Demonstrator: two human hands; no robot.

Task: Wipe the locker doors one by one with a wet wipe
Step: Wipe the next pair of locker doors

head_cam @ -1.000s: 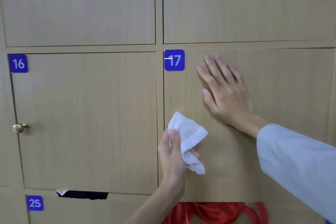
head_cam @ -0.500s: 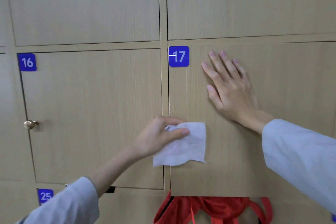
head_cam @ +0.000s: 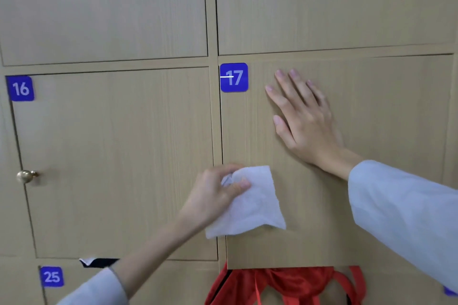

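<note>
A wall of light wooden locker doors fills the view. My left hand pinches a white wet wipe at its top corner and holds it against the lower left part of locker door 17. The wipe hangs spread out below my fingers and overlaps the gap between the doors. My right hand lies flat on door 17, fingers straight and pointing up-left, just right of the blue 17 label. Locker door 16 is to the left.
A brass knob sits at the left edge of door 16. Red fabric with straps hangs out below door 17. A dark scrap sticks out above door 25. More plain doors are above.
My left hand turned from upright with a bunched wipe to reaching in from the left, the wipe now spread on door 17's lower left. My right hand stayed flat on the door.
</note>
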